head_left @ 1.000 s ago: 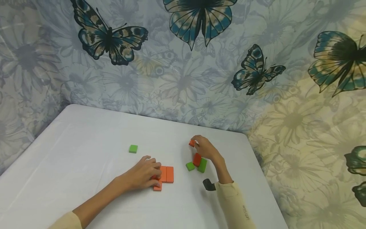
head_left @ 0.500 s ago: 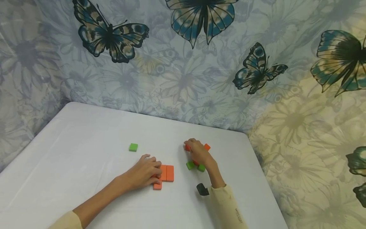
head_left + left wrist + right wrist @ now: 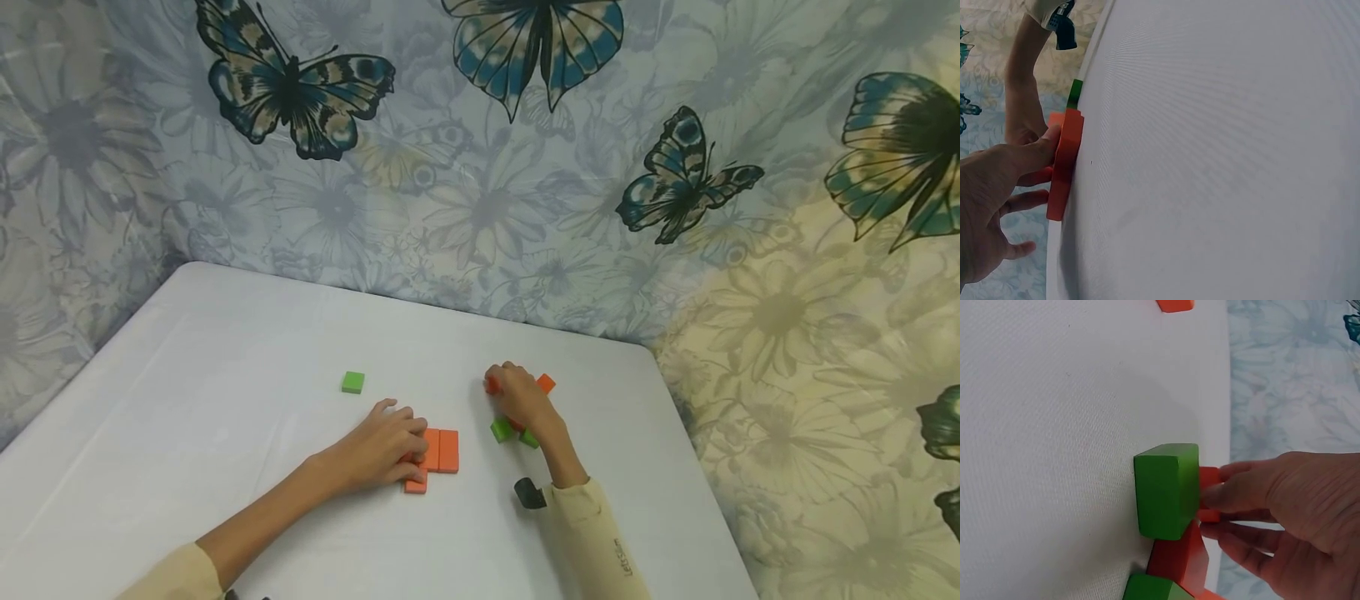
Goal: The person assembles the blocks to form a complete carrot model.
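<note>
Several flat orange blocks (image 3: pixel 447 451) lie side by side on the white table. My left hand (image 3: pixel 382 450) rests over their left part, with the thumb on a smaller orange block (image 3: pixel 416 485) at the near side. In the left wrist view its other fingers are spread and mostly straight against the orange blocks (image 3: pixel 1066 165). My right hand (image 3: pixel 519 396) pinches an orange block (image 3: pixel 1209 494) between thumb and fingers. Close to that hand are a green block (image 3: pixel 1166 494), a red block (image 3: pixel 1175 556) and another green block (image 3: pixel 1150 587). Part of this cluster is hidden under the hand in the head view.
A lone green block (image 3: pixel 352 382) lies farther back, left of the orange group. Another orange block (image 3: pixel 546 383) lies just right of my right hand. Beyond the back edge of the table (image 3: pixel 262 333) hangs a butterfly-patterned cloth (image 3: pixel 480 217).
My right hand has shifted slightly left and nearer with the orange block, uncovering another orange block to its right and covering much of the red one. The left hand stays in place.
</note>
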Demonstrator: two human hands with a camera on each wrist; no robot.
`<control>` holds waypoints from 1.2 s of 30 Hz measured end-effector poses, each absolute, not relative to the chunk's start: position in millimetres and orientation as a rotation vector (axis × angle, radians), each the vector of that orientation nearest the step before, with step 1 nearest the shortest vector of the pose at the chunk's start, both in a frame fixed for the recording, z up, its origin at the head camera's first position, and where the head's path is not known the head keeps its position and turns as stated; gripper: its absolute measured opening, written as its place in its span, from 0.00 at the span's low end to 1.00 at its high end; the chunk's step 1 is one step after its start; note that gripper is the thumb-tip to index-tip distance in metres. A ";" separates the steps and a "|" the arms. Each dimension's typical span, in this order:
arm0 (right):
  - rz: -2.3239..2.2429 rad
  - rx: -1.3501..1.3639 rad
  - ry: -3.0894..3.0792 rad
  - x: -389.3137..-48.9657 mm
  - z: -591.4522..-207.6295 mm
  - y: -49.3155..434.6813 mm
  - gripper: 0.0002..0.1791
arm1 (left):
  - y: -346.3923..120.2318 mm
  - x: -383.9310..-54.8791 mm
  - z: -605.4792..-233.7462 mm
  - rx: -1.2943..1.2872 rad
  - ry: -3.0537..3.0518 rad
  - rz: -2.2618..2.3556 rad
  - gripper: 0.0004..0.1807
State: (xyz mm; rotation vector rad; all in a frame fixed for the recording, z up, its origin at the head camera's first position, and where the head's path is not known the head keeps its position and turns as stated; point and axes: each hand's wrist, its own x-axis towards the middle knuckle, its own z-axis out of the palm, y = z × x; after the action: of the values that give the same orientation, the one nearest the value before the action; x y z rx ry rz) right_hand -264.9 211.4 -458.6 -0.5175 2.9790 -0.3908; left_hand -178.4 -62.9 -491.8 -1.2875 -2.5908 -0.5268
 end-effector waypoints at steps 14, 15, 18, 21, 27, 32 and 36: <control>-0.395 -0.620 3.035 -250.0 -441.5 207.8 0.17 | -61.3 -178.8 -488.0 -1.286 -2.629 -0.549 0.15; -0.393 -0.629 3.039 -247.6 -439.0 207.1 0.17 | -61.2 -178.7 -487.6 -1.285 -2.631 -0.549 0.15; -0.384 -0.647 3.038 -239.3 -432.2 204.4 0.18 | -61.2 -178.5 -487.4 -1.289 -2.631 -0.543 0.15; -0.359 -0.675 3.045 -229.4 -426.4 201.1 0.18 | -61.2 -178.5 -488.1 -1.301 -2.612 -0.544 0.15; -0.324 -0.812 3.072 -206.3 -423.3 195.5 0.19 | -61.1 -178.7 -489.8 -1.314 -2.611 -0.605 0.19; -0.329 -0.920 3.042 -186.8 -425.3 192.8 0.18 | -60.8 -178.0 -489.2 -1.313 -2.643 -0.631 0.17; -0.314 -1.005 3.025 -173.7 -427.2 192.0 0.17 | -60.8 -177.1 -487.1 -1.305 -2.654 -0.639 0.17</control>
State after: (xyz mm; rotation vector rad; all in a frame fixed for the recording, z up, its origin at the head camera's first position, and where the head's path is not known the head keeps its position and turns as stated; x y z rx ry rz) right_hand -173.7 192.0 -427.2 -1.0046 3.0248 -0.3144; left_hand -177.1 -60.8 -487.1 -1.3053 -2.6539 -0.6388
